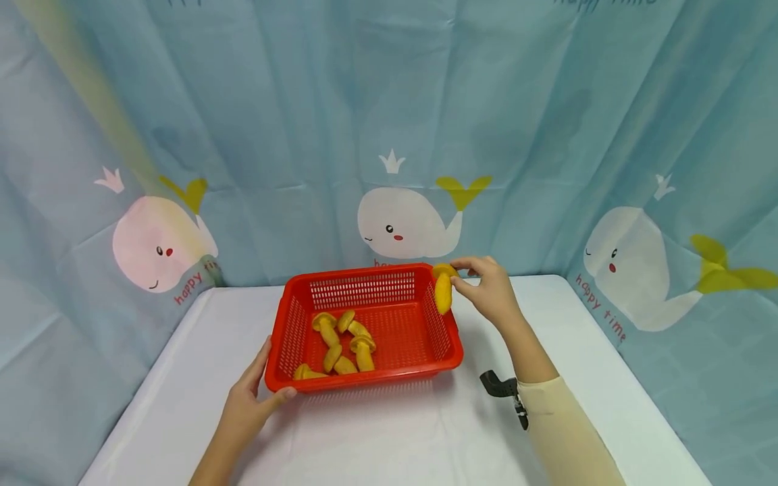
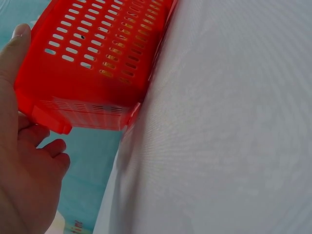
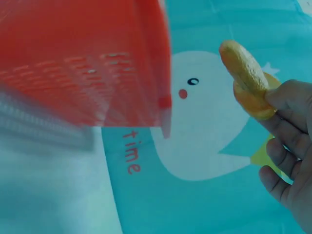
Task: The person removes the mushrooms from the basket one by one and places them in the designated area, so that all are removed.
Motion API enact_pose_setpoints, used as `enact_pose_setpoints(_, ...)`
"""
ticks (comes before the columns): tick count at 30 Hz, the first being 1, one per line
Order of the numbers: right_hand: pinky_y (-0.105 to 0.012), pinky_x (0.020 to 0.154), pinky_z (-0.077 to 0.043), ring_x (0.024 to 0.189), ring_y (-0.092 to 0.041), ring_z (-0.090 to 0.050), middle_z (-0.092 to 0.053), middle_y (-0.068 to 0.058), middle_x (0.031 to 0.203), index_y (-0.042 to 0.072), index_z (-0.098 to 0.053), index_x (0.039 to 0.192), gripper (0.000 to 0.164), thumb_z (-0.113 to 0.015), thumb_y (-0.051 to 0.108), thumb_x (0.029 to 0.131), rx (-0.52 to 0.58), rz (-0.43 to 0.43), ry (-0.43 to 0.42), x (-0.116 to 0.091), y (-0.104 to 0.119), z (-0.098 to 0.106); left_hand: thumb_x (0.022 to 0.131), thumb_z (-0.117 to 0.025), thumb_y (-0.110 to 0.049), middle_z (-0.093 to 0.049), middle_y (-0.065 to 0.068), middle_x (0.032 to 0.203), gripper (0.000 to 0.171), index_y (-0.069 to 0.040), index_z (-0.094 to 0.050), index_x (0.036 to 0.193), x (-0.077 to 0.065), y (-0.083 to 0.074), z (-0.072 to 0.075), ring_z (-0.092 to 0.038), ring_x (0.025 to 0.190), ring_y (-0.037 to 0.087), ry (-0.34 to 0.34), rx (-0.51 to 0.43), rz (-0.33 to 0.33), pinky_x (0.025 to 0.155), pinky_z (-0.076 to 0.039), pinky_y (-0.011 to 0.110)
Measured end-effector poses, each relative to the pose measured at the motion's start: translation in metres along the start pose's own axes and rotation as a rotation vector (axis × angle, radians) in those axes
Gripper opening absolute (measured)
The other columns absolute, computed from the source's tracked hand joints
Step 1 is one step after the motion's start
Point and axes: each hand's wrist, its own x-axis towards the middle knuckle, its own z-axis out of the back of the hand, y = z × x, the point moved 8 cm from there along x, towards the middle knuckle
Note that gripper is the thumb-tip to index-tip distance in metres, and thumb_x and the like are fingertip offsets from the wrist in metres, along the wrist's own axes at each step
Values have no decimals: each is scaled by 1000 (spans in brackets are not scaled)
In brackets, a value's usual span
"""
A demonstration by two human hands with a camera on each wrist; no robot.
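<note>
A red plastic basket [image 1: 398, 331] with slotted walls sits tilted on the white table, several yellow mushrooms [image 1: 362, 351] lying in its left and front part. At the basket's front left corner my left hand [image 1: 244, 408] holds the rim, thumb on the front edge and fingers along the left side. The left wrist view shows those fingers curled below the rim [image 2: 36, 112]. My right hand [image 1: 491, 291] pinches one yellow mushroom [image 1: 444, 291] by its cap between thumb and fingers, above the basket's right wall. Its stem points away from the hand in the right wrist view [image 3: 243, 66].
White cloth covers the table [image 1: 365, 439] around the basket. A blue curtain [image 1: 273, 135] printed with whales hangs behind and at both sides, close to the basket's back. A small black device [image 1: 498, 385] juts from the right sleeve.
</note>
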Motion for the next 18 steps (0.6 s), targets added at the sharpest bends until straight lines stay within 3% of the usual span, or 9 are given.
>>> enact_pose_setpoints(2,-44,84,-53,99,-25,-57,-72,-4,113,14,-76,119,26,-77,21,93,-8,5,-23,-4,-4,4,86,-84,-34,-23,-6,169,103,-49,-14,161,1,0,1,-26,155,29,-4,-3,-4,118,-31,23)
enact_pose_setpoints(3,-43,83,-52,98,-25,-57,-72,-4,113,13,-76,119,26,-77,21,93,-14,5,-35,-6,-6,6,86,-84,-34,-24,-6,169,103,-49,-14,160,2,-1,1,-26,155,29,-7,-2,-7,117,-31,20)
enact_pose_setpoints(6,-42,83,-50,97,-26,-58,-73,-5,113,13,-76,117,26,-77,22,93,-25,-14,-67,-16,-14,10,85,-84,-35,-26,-4,169,104,-48,-14,161,0,-1,0,-28,154,31,-11,11,-15,118,-35,46)
enact_pose_setpoints(9,-40,82,-50,97,-28,-59,-72,-7,112,13,-76,118,26,-77,22,93,-33,-29,-94,-21,-22,13,86,-84,-35,-27,-2,168,103,-44,-15,162,1,-5,1,-30,153,32,-22,13,-41,116,-37,49)
enact_pose_setpoints(10,-40,82,-50,97,-29,-59,-72,-8,112,13,-76,118,26,-76,22,93,-33,-34,-100,-22,-24,14,86,-84,-35,-28,0,168,103,-43,-16,162,2,-6,1,-30,153,34,-26,13,-46,114,-36,57)
enact_pose_setpoints(12,-42,82,-51,97,-30,-59,-71,-9,112,12,-75,119,27,-76,21,94,-30,-42,-105,-25,-28,14,86,-83,-37,-28,1,168,102,-43,-16,162,2,-7,2,-30,153,35,-27,6,-47,112,-36,61)
enact_pose_setpoints(18,-42,80,-50,94,-29,-57,-72,-8,108,10,-75,118,27,-77,18,93,-52,-63,-111,-35,-38,14,86,-83,-36,-28,3,169,102,-43,-16,162,-2,-4,3,-29,153,36,-20,-4,-32,114,-35,62)
